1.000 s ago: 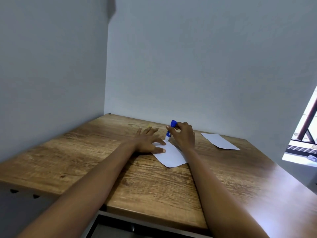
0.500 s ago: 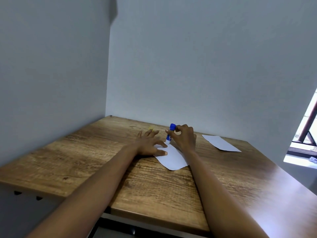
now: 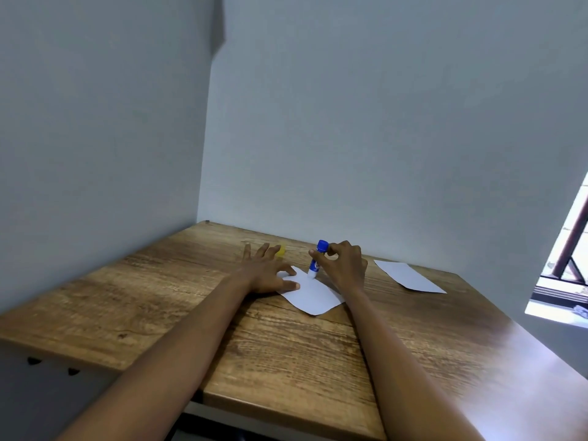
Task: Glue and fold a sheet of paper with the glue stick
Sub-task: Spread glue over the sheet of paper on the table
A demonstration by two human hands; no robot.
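The glue stick (image 3: 317, 260) label is too blurred to read. The right hand (image 3: 345, 265) still grips it upright on the paper (image 3: 313, 294); the left hand (image 3: 265, 272) stays flat, now uncovering a yellow cap (image 3: 281, 250).

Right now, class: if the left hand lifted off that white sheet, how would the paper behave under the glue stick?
The sheet of paper looks thin and lies flat, so it would probably slide or wrinkle. The left hand presses it onto smooth wood, suggesting little grip. The glue stick, pinched upright by the right hand, could drag it.
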